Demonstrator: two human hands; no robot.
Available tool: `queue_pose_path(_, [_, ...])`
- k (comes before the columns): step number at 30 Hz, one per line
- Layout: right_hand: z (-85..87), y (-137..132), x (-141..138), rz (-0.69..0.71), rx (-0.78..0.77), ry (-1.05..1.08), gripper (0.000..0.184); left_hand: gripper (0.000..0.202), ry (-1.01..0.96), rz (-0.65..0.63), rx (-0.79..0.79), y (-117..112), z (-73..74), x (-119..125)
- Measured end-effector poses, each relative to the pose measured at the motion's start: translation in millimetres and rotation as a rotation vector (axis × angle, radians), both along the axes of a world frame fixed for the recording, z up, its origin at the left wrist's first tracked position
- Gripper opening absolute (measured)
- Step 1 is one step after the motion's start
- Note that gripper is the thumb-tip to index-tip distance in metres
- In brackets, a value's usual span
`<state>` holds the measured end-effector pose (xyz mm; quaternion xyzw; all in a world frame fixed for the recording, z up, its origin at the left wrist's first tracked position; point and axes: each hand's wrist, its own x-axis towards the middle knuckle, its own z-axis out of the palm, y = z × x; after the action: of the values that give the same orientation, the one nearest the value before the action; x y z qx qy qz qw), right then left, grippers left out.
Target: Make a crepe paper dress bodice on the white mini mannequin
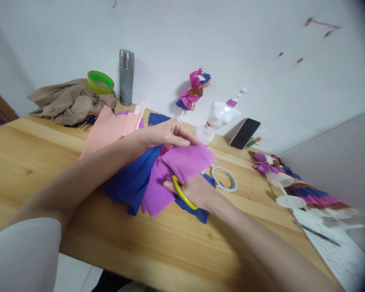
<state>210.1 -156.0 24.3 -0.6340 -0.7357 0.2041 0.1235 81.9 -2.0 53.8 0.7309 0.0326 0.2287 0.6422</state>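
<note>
One pair of scissors (185, 195), yellow-handled, is held above a wooden table (109, 231), its blades directed away and to the left. The handle is gripped by the right hand (197, 188), which is clamped around it, the thumb extended to the left.

One purple sheet (191, 160) is held raised just beyond the scissors. Its far edge is touched by the fingers of the left hand (170, 136); whether the sheet is pinched by them cannot be told.

Several purple pieces (156, 194) are laid just left of the scissors. Blue sheets (126, 178) are bunched farther left of them; another blue piece (199, 214) is seen nearer the viewer, partly covered by the right hand. A peach sheet (109, 127) is spread well left of and beyond the scissors.

One white tape roll (235, 185) is set flat to their right. Beyond them are placed a white bust (221, 115), a figure covered in coloured paper (196, 89) and, farther right, a propped phone (245, 134).

Far beyond and left of the scissors, a grey bottle (126, 83) is stood upright, and a brown cloth (71, 101) is topped by one green tape roll (100, 87). Far to their right, a pen (320, 236) is laid on a page (343, 261).
</note>
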Motion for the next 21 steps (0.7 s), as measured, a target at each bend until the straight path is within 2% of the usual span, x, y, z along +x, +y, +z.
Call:
queue_pose_path(7, [-11.0,9,4,-0.06,-0.005,-0.143,0.023,0.022,0.0,-0.001,-0.004,-1,-1.9,0])
queue_pose_path(11, [-11.3,4,12,-0.027,0.057,-0.112,0.022,0.023,-0.018,-0.004,0.019,1,-1.9,0])
queue_pose_path(13, [-6.1,-5,17,0.008,0.02,-0.091,0.023,0.023,-0.019,-0.004,0.019,2,0.2,-1])
queue_pose_path(16, [4.0,-24,28,0.015,-0.172,-0.094,0.027,0.026,-0.039,0.004,0.023,-1,6.9,-5])
queue_pose_path(18, [7.1,-39,39,-0.027,-0.211,-0.114,0.029,0.029,-0.056,0.019,0.031,-6,13.7,-9])
queue_pose_path(21, [2.7,-61,59,-0.13,-0.241,-0.176,0.034,0.032,-0.062,0.053,0.04,-22,26.1,-13])
